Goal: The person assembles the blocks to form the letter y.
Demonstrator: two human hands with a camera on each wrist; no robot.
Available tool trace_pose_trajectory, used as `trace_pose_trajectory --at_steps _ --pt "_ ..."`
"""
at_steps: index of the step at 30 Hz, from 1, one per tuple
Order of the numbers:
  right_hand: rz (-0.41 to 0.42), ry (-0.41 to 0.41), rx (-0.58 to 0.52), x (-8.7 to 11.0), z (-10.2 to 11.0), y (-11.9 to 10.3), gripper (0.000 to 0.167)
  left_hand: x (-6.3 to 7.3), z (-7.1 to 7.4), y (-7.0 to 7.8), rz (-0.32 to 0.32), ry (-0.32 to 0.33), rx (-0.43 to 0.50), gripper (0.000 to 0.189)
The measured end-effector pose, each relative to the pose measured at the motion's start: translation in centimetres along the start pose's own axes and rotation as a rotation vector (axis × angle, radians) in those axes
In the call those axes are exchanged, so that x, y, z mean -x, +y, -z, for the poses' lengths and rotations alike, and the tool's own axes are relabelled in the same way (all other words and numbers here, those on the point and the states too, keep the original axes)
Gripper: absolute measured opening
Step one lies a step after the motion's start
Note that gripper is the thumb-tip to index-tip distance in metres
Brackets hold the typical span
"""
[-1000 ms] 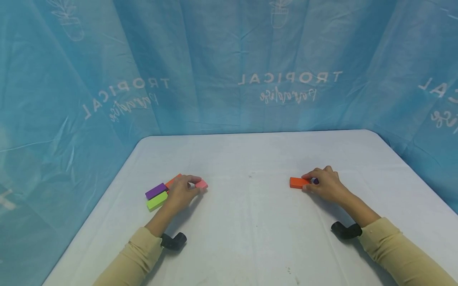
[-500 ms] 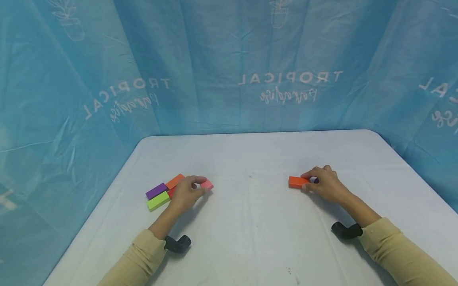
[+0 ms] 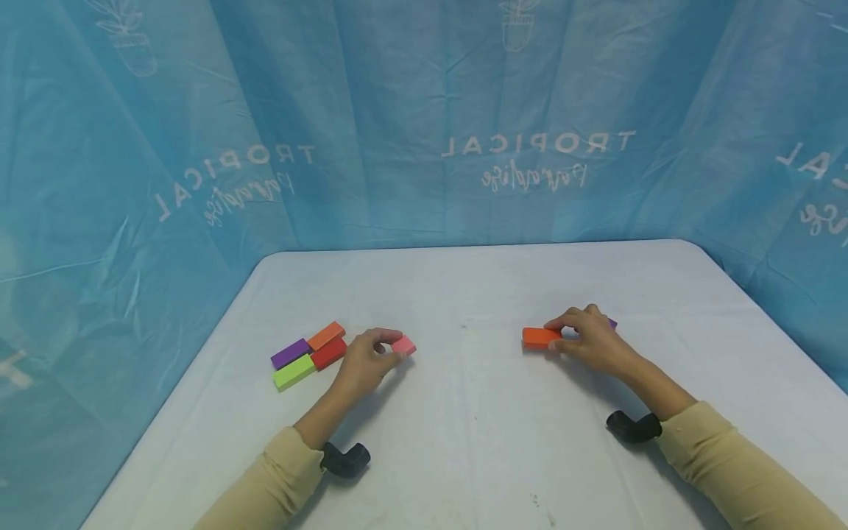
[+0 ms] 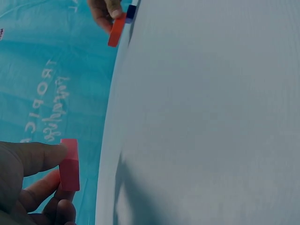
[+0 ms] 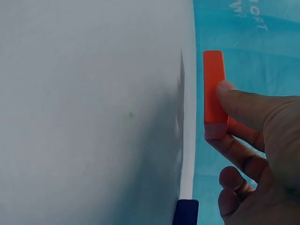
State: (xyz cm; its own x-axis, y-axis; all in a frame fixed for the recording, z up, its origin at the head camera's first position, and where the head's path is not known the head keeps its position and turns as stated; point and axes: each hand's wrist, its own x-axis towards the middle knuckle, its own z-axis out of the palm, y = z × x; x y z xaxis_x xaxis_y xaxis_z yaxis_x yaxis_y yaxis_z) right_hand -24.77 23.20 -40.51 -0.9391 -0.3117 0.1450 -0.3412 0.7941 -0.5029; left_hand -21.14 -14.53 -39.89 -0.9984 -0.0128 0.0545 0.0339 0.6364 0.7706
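Observation:
My left hand (image 3: 364,362) pinches a pink block (image 3: 404,344) between thumb and fingers, over the left half of the white table. The left wrist view shows this pink block (image 4: 70,166) upright against the thumb tip. On the right, my right hand (image 3: 592,342) grips an orange block (image 3: 539,338) by its right end; in the right wrist view the orange block (image 5: 214,89) sits between thumb and fingertips. A purple block (image 3: 612,323) lies just behind the right hand, mostly hidden by it. It appears dark at the bottom of the right wrist view, a purple block (image 5: 186,212) apart from the fingers.
Left of the left hand, a purple block (image 3: 289,354), a green block (image 3: 294,372), an orange block (image 3: 326,336) and a red block (image 3: 328,354) lie close together on the white table (image 3: 464,427). A blue printed curtain (image 3: 411,199) hangs behind the table.
My left hand has carried the pink block rightward, uncovering the red block. My right hand has shifted slightly left with the orange block, and more of the purple block behind it shows.

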Motion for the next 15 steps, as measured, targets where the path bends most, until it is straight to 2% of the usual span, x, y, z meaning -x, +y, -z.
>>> trace_pose_trajectory --at_steps 8,15 --pt "0.035 -0.024 -0.005 -0.4 -0.2 -0.7 0.034 0.5 -1.4 1.2 -0.031 -0.012 0.037 0.033" --pt "0.057 -0.046 -0.024 -0.8 -0.4 -1.2 0.033 0.6 -2.5 1.7 -0.049 -0.026 0.072 0.032"
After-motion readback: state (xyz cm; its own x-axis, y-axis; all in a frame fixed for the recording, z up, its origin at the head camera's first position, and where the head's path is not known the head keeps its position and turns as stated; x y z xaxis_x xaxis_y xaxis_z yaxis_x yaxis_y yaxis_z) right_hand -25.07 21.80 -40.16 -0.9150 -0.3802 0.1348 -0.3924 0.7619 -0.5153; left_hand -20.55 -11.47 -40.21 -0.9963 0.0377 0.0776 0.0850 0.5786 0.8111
